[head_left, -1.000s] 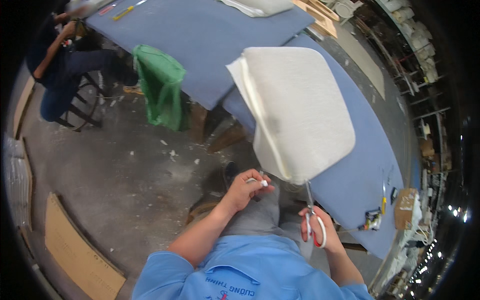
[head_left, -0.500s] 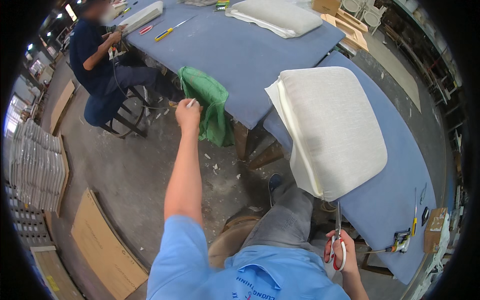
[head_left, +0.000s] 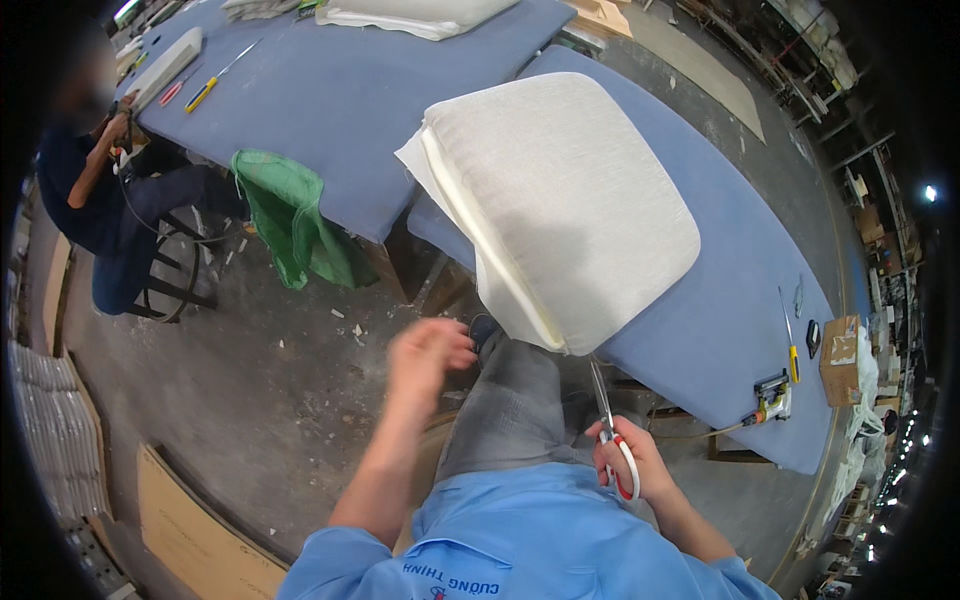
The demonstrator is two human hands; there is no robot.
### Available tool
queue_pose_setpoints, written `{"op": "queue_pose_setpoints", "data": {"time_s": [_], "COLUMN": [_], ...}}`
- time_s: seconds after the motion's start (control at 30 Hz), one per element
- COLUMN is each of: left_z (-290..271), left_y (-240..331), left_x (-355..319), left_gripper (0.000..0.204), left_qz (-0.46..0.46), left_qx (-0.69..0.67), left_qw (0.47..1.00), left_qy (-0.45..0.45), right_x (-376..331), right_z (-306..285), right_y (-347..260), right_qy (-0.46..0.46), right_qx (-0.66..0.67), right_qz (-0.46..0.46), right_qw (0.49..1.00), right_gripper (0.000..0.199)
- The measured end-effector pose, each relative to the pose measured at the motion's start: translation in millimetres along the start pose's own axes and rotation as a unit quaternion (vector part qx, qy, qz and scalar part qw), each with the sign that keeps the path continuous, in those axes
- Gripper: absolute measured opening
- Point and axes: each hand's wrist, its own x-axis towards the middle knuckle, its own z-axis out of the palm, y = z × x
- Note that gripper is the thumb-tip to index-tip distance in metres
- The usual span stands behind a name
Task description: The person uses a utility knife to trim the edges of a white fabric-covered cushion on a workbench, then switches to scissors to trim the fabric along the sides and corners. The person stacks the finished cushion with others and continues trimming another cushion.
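Observation:
A light grey upholstered cushion [head_left: 585,190] lies on the blue-covered table in front of me, its left side showing a pale foam edge and a loose flap of white fabric. My right hand [head_left: 632,462] is closed around the red-and-white handles of a pair of scissors [head_left: 603,398], blades pointing up toward the cushion's near corner. Over my lap, left of the cushion, my left hand [head_left: 425,358] hangs in the air, slightly blurred. Its fingers look loosely bent and apart, with nothing visible in them. A green sack [head_left: 285,215] hangs from the table edge, farther left.
Another person [head_left: 90,190] sits at the far left, working on a long pale piece. On the blue table [head_left: 330,120] lie a yellow-handled screwdriver [head_left: 203,93] and another cushion [head_left: 415,12]. A staple gun [head_left: 772,398] and a cardboard box [head_left: 840,360] sit at the right; scraps litter the floor.
My left hand has come back from the green sack toward my lap, and the small white scrap it held no longer shows. The view has swung right. The right hand keeps hold of the scissors.

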Motion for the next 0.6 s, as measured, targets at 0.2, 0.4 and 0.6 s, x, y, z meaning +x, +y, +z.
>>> {"op": "queue_pose_setpoints", "data": {"time_s": [0.2, 0.4, 0.6], "left_z": [89.8, 106.9, 105.8], "left_y": [-33.4, -34.4, -36.2], "left_x": [-6.0, 2.0, 8.9], "left_gripper": [0.037, 0.036, 0.025], "left_qz": [-0.193, -0.201, -0.219], "left_qx": [-0.061, -0.069, -0.086], "left_qw": [0.97, 0.966, 0.956], "left_qy": [-0.134, -0.146, -0.177], "right_x": [5.1, -1.2, 14.9], "right_z": [0.1, 7.5, 15.0], "right_y": [-15.8, 1.4, 5.1], "right_qy": [-0.009, 0.008, -0.012], "right_qx": [-0.016, 0.0, -0.008], "right_qz": [-0.047, -0.036, -0.05], "right_qw": [0.999, 0.999, 0.999], "right_gripper": [0.027, 0.029, 0.033]}}
